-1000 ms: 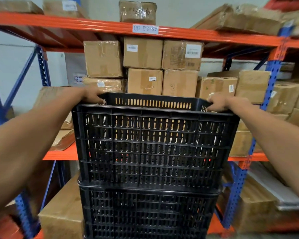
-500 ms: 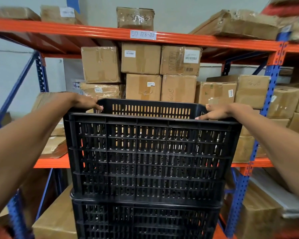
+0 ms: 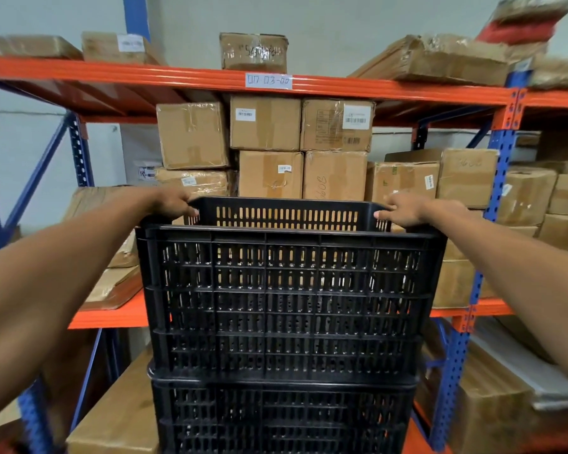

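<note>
gripping the upper crate (image 3: 282, 306) of two stacked black crates, we curl our left hand (image 3: 173, 203) and right hand (image 3: 404, 209) over its side rims; it sits on the lower crate (image 3: 282, 417), before one rack (image 3: 112, 72) of cardboard boxes (image 3: 266, 122).

Left hand (image 3: 173, 204) and right hand (image 3: 404, 209) grip the crate (image 3: 286, 296) (black, slotted) by its rim.

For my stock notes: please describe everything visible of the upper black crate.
The top crate is black, seemingly hard plastic, with ribbed walls full of narrow vertical slots and a thick solid rim. It stands upright and level, stacked on a lower crate of the same kind. Its inside bottom is hidden. The left hand grips the far left rim corner, the right hand the far right one.
</note>
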Action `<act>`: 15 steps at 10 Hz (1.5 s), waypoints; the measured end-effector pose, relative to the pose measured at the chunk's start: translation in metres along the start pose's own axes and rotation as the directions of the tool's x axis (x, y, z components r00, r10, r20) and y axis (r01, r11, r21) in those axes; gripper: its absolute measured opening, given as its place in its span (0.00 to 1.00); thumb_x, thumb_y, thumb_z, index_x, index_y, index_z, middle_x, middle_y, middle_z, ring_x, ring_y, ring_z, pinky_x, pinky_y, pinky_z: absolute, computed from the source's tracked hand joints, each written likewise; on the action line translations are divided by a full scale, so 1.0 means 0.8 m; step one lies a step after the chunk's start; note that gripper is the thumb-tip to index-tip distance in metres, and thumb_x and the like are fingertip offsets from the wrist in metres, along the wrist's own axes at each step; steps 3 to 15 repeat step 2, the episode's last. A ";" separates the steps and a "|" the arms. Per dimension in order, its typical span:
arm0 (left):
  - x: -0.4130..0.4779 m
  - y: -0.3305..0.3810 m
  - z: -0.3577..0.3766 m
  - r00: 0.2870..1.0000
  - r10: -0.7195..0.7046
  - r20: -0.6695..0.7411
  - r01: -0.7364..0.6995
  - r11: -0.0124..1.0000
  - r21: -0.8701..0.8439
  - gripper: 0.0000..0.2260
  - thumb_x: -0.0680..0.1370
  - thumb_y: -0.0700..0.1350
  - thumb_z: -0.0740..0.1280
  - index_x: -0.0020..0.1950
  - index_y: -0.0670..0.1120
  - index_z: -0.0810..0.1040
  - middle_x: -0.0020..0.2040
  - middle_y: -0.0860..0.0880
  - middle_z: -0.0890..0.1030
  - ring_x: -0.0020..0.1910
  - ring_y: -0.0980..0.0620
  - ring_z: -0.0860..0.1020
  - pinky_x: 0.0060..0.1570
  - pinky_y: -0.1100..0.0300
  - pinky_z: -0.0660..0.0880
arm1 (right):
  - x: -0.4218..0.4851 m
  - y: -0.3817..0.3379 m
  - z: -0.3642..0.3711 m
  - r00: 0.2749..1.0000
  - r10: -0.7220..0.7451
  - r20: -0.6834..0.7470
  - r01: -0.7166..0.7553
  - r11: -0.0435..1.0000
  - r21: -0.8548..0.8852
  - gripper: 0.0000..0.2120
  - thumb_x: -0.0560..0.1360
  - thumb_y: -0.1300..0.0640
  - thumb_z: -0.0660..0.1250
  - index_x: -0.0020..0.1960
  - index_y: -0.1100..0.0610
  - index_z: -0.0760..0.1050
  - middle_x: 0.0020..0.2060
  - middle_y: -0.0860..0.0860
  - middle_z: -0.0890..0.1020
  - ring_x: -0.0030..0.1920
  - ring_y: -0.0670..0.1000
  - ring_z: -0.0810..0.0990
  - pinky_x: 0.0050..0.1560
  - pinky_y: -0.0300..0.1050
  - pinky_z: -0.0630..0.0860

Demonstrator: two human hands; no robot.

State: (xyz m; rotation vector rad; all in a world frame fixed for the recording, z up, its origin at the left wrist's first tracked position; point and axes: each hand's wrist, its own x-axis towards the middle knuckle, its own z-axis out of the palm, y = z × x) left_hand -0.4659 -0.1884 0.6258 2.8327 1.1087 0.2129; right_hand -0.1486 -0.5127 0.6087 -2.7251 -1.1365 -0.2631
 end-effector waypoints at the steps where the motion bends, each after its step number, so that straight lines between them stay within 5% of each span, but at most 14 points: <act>1: -0.018 0.008 -0.026 0.986 0.043 -0.160 -0.037 0.998 0.044 0.26 0.80 0.50 0.63 0.75 0.41 0.65 0.74 0.41 0.68 0.72 0.42 0.67 0.72 0.51 0.62 | -0.016 -0.020 -0.029 0.992 -0.073 -0.098 0.075 0.997 0.015 0.18 0.79 0.42 0.59 0.44 0.55 0.75 0.39 0.50 0.76 0.49 0.56 0.77 0.48 0.44 0.69; 2: -0.042 0.023 -0.048 0.964 0.116 -0.241 -0.101 0.992 0.073 0.22 0.78 0.51 0.65 0.71 0.44 0.72 0.71 0.44 0.73 0.69 0.43 0.71 0.68 0.53 0.65 | -0.043 -0.045 -0.046 0.982 -0.096 -0.161 0.107 0.992 0.061 0.23 0.79 0.40 0.57 0.47 0.58 0.79 0.43 0.55 0.80 0.50 0.57 0.79 0.48 0.45 0.71; 15: -0.042 0.023 -0.048 0.964 0.116 -0.241 -0.101 0.992 0.073 0.22 0.78 0.51 0.65 0.71 0.44 0.72 0.71 0.44 0.73 0.69 0.43 0.71 0.68 0.53 0.65 | -0.043 -0.045 -0.046 0.982 -0.096 -0.161 0.107 0.992 0.061 0.23 0.79 0.40 0.57 0.47 0.58 0.79 0.43 0.55 0.80 0.50 0.57 0.79 0.48 0.45 0.71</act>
